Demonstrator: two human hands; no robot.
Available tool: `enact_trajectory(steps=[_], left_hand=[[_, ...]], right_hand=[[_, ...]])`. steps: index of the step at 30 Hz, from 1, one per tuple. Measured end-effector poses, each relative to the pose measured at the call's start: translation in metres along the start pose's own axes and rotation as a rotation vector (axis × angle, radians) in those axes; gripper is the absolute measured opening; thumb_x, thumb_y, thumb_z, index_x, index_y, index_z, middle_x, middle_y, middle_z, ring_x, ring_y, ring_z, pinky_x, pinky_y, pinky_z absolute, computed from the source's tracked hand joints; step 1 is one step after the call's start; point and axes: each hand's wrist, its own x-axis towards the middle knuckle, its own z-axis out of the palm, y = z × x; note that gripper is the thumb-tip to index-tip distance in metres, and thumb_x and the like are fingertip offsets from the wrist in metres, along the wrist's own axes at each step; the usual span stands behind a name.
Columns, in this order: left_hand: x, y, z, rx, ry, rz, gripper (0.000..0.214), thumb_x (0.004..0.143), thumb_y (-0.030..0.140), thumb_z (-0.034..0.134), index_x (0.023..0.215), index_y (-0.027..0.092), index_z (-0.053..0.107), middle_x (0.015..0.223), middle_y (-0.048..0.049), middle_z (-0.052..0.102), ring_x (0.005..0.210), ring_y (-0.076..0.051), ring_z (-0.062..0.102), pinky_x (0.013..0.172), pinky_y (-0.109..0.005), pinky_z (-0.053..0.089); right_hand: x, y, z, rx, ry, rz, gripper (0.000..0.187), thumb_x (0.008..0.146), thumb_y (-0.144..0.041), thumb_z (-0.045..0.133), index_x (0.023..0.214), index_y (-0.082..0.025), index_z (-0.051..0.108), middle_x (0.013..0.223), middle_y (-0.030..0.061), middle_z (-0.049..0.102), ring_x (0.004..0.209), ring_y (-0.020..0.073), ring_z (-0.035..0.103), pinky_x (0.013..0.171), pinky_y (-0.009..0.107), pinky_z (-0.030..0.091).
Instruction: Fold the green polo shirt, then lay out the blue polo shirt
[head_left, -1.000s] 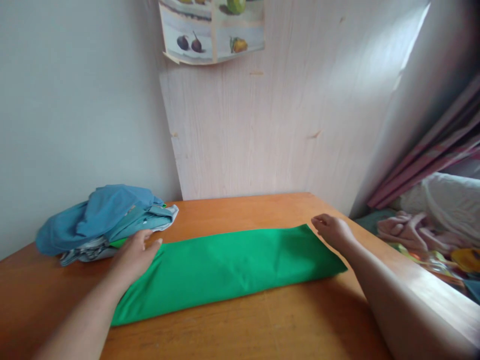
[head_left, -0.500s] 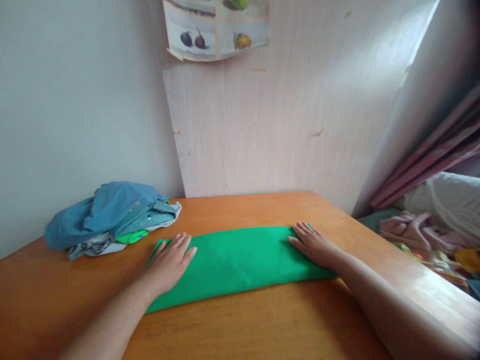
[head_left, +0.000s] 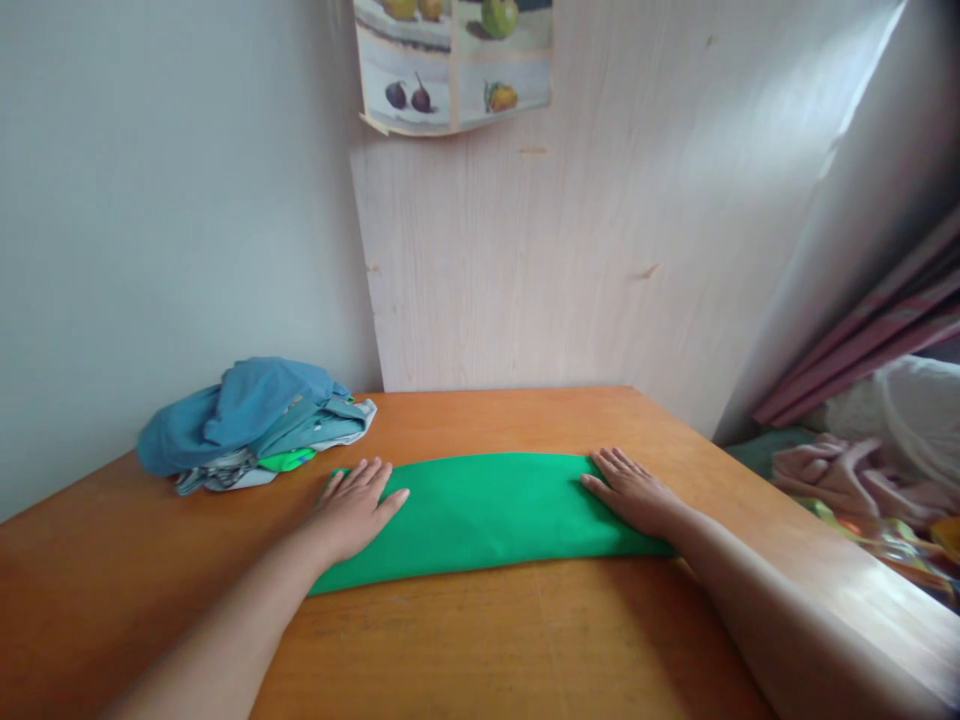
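Observation:
A green folded cloth (head_left: 480,510) lies flat across the wooden table, long side to side, with a slightly curved far edge. My left hand (head_left: 356,512) rests palm down on its left end, fingers stretched out and thumb apart. On the right end lies my right hand (head_left: 634,492), also flat with the fingers extended. Neither hand grips the fabric. Parts of both ends of the cloth are hidden under my hands and wrists.
A heap of crumpled clothes (head_left: 255,420), blue, grey and bright green, sits at the table's (head_left: 465,650) back left by the wall. A fruit picture (head_left: 457,80) hangs on the pale board (head_left: 510,270) behind. Pinkish bedding (head_left: 847,475) lies beyond the right edge.
The view has shifted a little, so the background sits further right. Both hands stay flat on the cloth, and its near left edge appears slightly higher in the view.

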Motion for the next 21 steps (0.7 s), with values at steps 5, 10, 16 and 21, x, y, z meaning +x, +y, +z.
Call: enact_trajectory(steps=[5,10,16,21], left_hand=[[0.002,0.061,-0.017,-0.005,0.043,0.148,0.073,0.1,0.057,0.026,0.154,0.01,0.037,0.162,-0.0157,0.026,0.152,-0.031,0.019,0.12,-0.058,0.011],[0.006,0.134,-0.016,-0.061,-0.025,0.337,0.077,0.099,0.066,0.01,0.158,0.02,0.027,0.165,-0.0062,0.019,0.154,-0.026,0.014,0.122,-0.059,0.009],[0.006,0.142,0.003,-0.032,-0.099,0.314,0.091,0.091,0.078,0.005,0.159,0.02,0.025,0.166,-0.0057,0.015,0.155,-0.028,0.009,0.122,-0.062,0.003],[0.006,0.14,0.007,-0.026,-0.08,0.312,0.093,0.09,0.079,0.006,0.158,0.02,0.027,0.166,-0.0064,0.017,0.154,-0.029,0.011,0.122,-0.062,0.004]], right_hand=[[0.001,-0.001,0.002,-0.024,-0.001,0.001,0.09,0.093,-0.076,0.017,0.157,-0.013,0.031,0.164,0.0142,0.025,0.153,0.0307,0.014,0.122,0.052,0.018],[0.002,-0.001,0.003,-0.033,-0.008,0.029,0.091,0.093,-0.077,0.016,0.158,-0.015,0.029,0.165,0.0123,0.023,0.153,0.0288,0.013,0.122,0.051,0.018],[0.003,-0.001,0.002,-0.036,-0.023,0.03,0.092,0.092,-0.077,0.016,0.159,-0.015,0.027,0.165,0.0116,0.021,0.153,0.0282,0.011,0.122,0.051,0.017],[0.002,-0.001,-0.001,-0.042,-0.019,0.024,0.09,0.093,-0.077,0.017,0.158,-0.016,0.028,0.165,0.0118,0.023,0.153,0.0291,0.013,0.121,0.053,0.018]])
